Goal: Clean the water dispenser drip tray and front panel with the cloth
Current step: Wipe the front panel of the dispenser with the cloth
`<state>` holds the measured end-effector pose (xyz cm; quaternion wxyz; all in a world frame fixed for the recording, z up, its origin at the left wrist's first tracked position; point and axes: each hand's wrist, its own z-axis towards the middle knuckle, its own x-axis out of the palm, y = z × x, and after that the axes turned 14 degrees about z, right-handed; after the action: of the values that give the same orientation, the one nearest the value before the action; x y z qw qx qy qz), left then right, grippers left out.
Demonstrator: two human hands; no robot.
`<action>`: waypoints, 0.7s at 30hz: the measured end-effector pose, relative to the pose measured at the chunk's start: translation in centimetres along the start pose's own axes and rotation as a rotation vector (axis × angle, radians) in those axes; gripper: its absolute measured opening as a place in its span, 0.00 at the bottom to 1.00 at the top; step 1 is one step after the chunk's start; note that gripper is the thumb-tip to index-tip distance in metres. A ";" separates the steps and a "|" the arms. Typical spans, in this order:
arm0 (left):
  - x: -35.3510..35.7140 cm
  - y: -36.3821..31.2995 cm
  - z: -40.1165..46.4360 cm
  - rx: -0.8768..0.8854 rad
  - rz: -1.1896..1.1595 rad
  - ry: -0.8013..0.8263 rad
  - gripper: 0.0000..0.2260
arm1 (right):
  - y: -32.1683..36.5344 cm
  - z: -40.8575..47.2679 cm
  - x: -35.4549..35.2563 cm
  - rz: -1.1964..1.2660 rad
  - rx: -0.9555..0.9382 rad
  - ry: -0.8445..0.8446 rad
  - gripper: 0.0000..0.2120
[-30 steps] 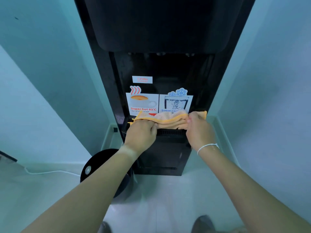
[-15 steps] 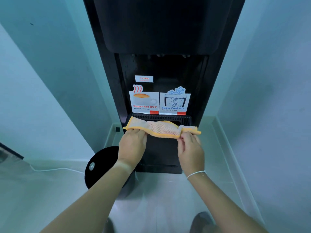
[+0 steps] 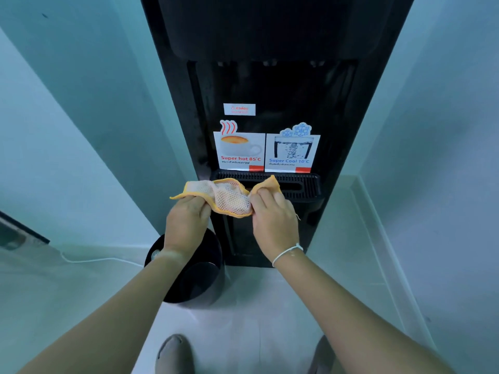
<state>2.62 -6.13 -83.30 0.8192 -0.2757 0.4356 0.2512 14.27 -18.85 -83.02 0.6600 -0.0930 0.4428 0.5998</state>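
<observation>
1. Black water dispenser (image 3: 270, 36) standing upright at the far end of the floor, between pale walls; drip tray (image 3: 302, 184) jutting from its front, slotted grille on top.
2. Cloth (image 3: 229, 197), white mesh with an orange border, held bunched in the air just in front of the tray's left part; whether touching the tray, cannot tell.
3. Left hand (image 3: 186, 225) pinching the cloth's left end, grip narrow, fingers curled on the fabric; right hand (image 3: 274, 220) gripping the right end, fingers curled round it, thin white bracelet (image 3: 287, 253) at the wrist.
4. Above the tray, two stickers side by side on the front panel (image 3: 334, 117): hot label (image 3: 239, 151) left, cool label (image 3: 293, 149) right; small warning label (image 3: 239, 109) higher up.
5. Round black bin (image 3: 194, 282) on the floor left of the dispenser's base; white cable (image 3: 94, 261) along the wall foot at left; two shoe tips at the near edge.
</observation>
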 end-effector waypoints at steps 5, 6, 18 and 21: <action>0.1 -3.4 -0.2 0.185 0.073 -0.041 0.06 | -3.7 -1.1 -3.3 -0.013 0.063 -0.071 0.06; 0.0 -4.5 -0.2 0.249 0.074 -0.063 0.06 | -4.5 -1.4 -4.0 -0.014 0.092 -0.075 0.06; 0.3 -13.5 0.7 0.108 -0.084 0.147 0.19 | -9.2 3.0 -8.1 0.301 0.330 -0.395 0.15; 0.0 -14.2 2.4 0.076 -0.170 0.105 0.18 | -8.0 5.5 -8.4 0.369 0.254 -0.371 0.24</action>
<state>13.20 -14.79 -78.85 0.8235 -0.2930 0.4623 0.1492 24.83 -23.32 -77.24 0.6155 0.1838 0.3956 0.6564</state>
